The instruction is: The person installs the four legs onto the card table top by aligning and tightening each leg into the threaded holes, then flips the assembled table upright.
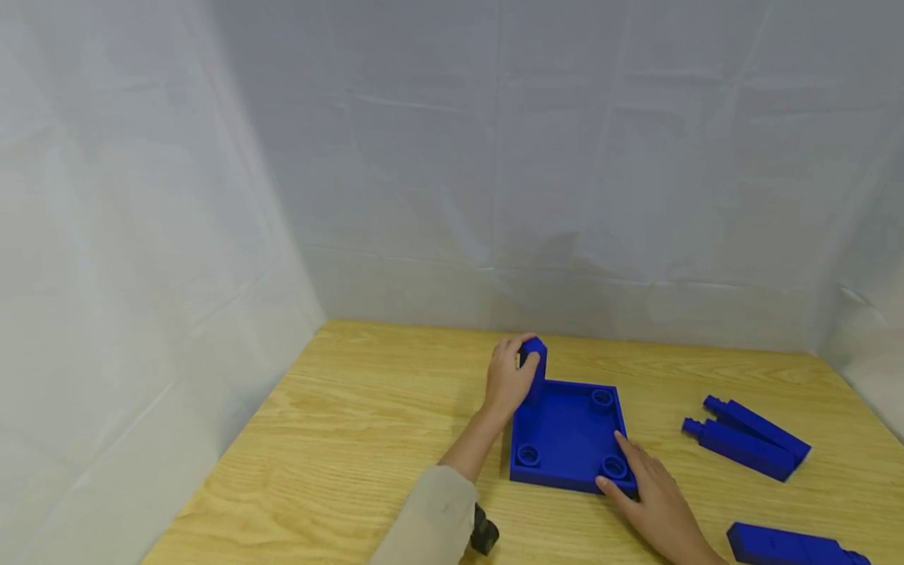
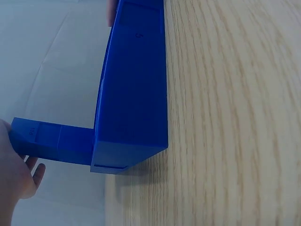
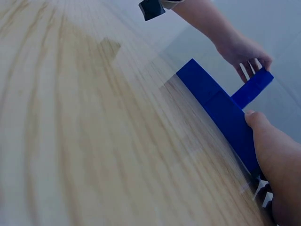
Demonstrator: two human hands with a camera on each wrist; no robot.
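Note:
A blue square tray (image 1: 565, 439) with round sockets in its corners lies on the wooden table. At its far left corner stands an upright blue post (image 1: 534, 365), and my left hand (image 1: 508, 377) grips the top of that post with curled fingers. My right hand (image 1: 650, 494) rests with straight fingers on the tray's near right corner, the thumb against the outer wall. The left wrist view shows the tray's side wall (image 2: 134, 94), the post (image 2: 51, 141) and my left hand (image 2: 14, 174). The right wrist view shows the tray (image 3: 221, 108), the post (image 3: 254, 87) and my right thumb (image 3: 273, 150).
Two loose blue posts (image 1: 749, 439) lie side by side on the table to the right of the tray. Another blue post (image 1: 791, 545) lies near the front right edge. White cloth walls close off the table at the back and on both sides.

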